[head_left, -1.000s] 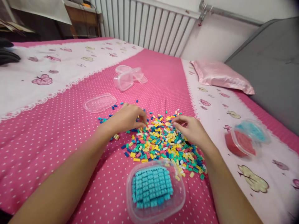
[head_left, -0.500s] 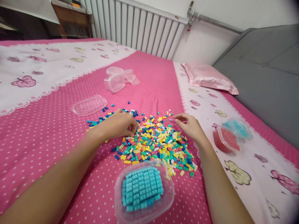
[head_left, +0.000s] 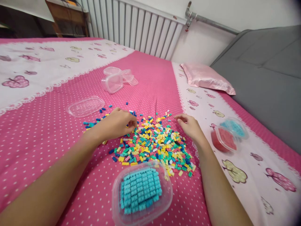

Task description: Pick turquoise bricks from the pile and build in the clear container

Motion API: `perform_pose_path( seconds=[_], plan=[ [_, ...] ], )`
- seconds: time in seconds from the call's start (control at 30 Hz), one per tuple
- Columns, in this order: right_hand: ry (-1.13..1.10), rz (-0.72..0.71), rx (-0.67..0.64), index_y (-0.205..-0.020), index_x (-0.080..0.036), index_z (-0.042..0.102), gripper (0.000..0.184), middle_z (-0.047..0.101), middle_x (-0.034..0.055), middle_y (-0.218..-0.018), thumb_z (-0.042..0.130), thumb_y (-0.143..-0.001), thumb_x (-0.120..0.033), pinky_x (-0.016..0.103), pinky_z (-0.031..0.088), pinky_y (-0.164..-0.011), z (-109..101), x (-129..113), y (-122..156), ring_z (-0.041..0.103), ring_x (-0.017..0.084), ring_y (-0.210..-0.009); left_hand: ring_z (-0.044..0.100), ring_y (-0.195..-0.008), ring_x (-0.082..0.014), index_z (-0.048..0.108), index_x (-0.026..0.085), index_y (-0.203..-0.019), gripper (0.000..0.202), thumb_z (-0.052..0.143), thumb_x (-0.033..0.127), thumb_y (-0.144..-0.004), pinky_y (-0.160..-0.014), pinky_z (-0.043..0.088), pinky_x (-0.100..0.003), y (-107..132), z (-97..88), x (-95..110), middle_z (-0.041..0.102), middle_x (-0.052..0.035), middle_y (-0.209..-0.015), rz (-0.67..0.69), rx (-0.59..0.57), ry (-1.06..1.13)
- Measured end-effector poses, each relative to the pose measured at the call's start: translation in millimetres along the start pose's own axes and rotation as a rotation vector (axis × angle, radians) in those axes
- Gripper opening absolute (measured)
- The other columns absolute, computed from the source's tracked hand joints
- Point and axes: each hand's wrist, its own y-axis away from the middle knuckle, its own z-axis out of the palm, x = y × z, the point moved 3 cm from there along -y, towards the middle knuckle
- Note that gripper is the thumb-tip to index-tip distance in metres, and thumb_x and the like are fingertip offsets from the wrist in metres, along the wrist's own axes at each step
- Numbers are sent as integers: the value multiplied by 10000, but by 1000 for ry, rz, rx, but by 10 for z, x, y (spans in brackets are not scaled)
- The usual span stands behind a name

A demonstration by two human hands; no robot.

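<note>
Small toy building bricks (head_left: 154, 144) in yellow, green, blue, white and red lie in a loose heap on the pink bedspread. At the heap's left side hovers my left hand (head_left: 121, 124), its fingers curled in toward the thumb; anything between the fingertips is hidden. Over the heap's right edge, my right hand (head_left: 188, 124) has its fingers loosely bent and apart from the thumb, with nothing visible in it. Close in front of me stands a clear plastic tub (head_left: 166, 202) holding turquoise bricks (head_left: 142, 188) in neat rows.
A clear lid (head_left: 86, 106) lies left of the heap. Farther back are empty clear tubs and lids (head_left: 113, 83). On the right stand a tub of red pieces (head_left: 223, 139) and one of light-blue pieces (head_left: 235, 127). A pink pillow (head_left: 207, 78) rests by the grey headboard (head_left: 263, 62).
The whole view has shifted slightly, so things appear a little farther left. My left hand has lifted slightly from the bricks; my right hand stays nearly in place.
</note>
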Motion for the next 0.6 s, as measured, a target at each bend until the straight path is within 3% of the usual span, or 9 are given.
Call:
perform_pose_path(
  seconds=[0.13, 0.4, 0.5, 0.6],
  plan=[
    [25, -71, -68, -1240, -194, 624, 333, 646, 88, -1253, 618, -972, -393, 442, 566, -887, 105, -196, 33, 656, 216, -1042, 660, -833, -180, 730, 217, -946, 163, 573, 260, -940, -778, 382, -297, -25, -20, -11, 769, -19, -928, -3, 55, 15],
    [118, -191, -113, -1253, -195, 618, 348, 635, 92, -1277, 626, -966, -392, 465, 553, -915, 393, -498, 75, 644, 231, -1081, 660, -832, -174, 711, 216, -894, 62, 649, 212, -892, -821, 385, -309, -46, 13, 12, 756, -3, -882, 5, 53, 16],
    [100, -197, -101, -1231, -190, 627, 335, 649, 86, -1243, 629, -965, -393, 447, 563, -890, 351, -522, 76, 655, 219, -1044, 659, -840, -171, 696, 210, -879, 60, 639, 194, -890, -831, 381, -310, -50, 35, 8, 746, -3, -873, 23, 47, 12],
    [57, -160, -25, -1179, -177, 641, 305, 674, 71, -1160, 631, -965, -393, 409, 577, -834, 156, -467, 69, 669, 193, -961, 651, -817, -166, 686, 208, -879, 62, 628, 189, -891, -820, 374, -309, -53, 45, -14, 739, 0, -857, 29, 50, 12]
  ],
)
